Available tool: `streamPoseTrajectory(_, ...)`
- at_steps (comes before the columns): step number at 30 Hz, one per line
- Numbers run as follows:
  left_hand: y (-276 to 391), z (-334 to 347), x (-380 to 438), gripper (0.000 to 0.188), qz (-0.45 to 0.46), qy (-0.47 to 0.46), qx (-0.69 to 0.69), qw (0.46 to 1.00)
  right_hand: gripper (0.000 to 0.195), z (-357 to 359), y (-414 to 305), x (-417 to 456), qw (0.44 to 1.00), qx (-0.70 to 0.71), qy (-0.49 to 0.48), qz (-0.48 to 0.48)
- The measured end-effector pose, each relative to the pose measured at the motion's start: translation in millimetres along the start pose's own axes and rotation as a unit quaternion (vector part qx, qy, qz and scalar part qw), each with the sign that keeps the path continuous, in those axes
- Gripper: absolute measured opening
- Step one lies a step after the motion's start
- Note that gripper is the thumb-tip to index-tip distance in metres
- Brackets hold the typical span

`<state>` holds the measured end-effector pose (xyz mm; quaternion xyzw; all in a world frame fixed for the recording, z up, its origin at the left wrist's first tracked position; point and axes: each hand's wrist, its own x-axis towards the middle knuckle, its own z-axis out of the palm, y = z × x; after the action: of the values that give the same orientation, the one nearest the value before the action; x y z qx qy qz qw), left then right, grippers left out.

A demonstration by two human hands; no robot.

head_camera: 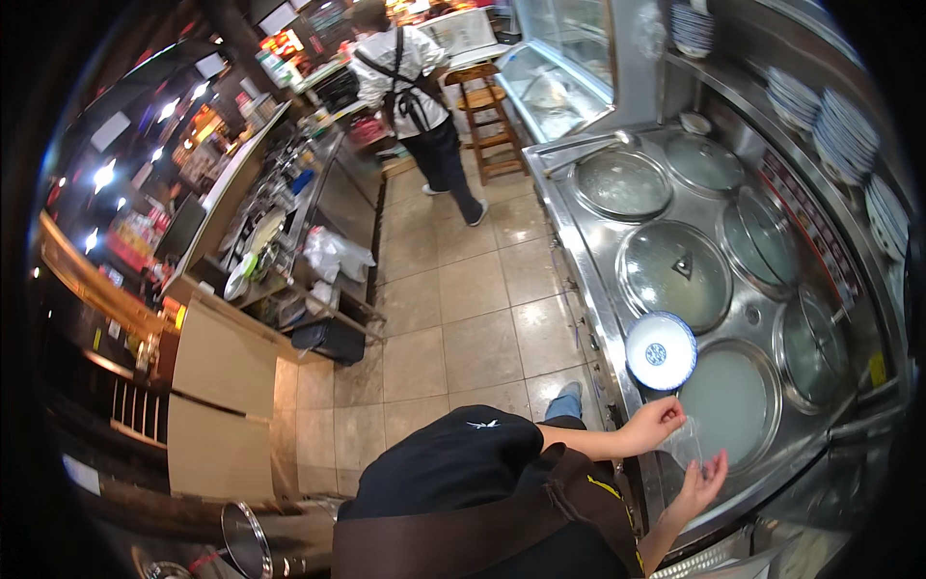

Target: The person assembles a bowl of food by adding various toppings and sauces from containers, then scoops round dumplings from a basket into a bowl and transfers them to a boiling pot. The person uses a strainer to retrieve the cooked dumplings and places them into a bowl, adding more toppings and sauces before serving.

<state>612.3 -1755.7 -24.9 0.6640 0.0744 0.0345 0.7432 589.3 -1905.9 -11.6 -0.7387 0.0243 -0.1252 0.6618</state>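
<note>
My left hand has its fingers closed on a piece of clear thin plastic, perhaps a small bag. The plastic stretches down towards my right hand, whose fingers are partly spread. Whether the right fingertips pinch its lower end cannot be told. Both hands are over the near rim of an uncovered round pot of cloudy liquid, set into a steel cooking counter. Just beyond my left hand, a white bowl with blue patterning sits between the counter's front edge and the pots.
Glass lids cover other pots, one of them beside the bowl. Stacked plates line the shelf above. A person in a dark apron stands down the tiled aisle near a wooden stool. Behind me is a steel cylinder.
</note>
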Motion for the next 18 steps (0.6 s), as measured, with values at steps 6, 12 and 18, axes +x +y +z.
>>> streamPoseTrajectory(6, 11, -1, -4, 0.012, 0.107, 0.018, 0.069, 0.992, 0.021, 23, -47, 3, 0.953, -0.164, -0.173, -0.19)
streamPoseTrajectory(12, 24, -11, -1, 0.009, 0.152, -0.072, 0.151, 0.974, 0.019, 38, 7, 11, 0.984, -0.058, -0.159, 0.047)
streamPoseTrajectory(18, 24, -7, -1, 0.011, 0.252, -0.126, 0.185, 0.941, 0.021, 38, 36, 15, 0.958, 0.104, -0.214, 0.159)
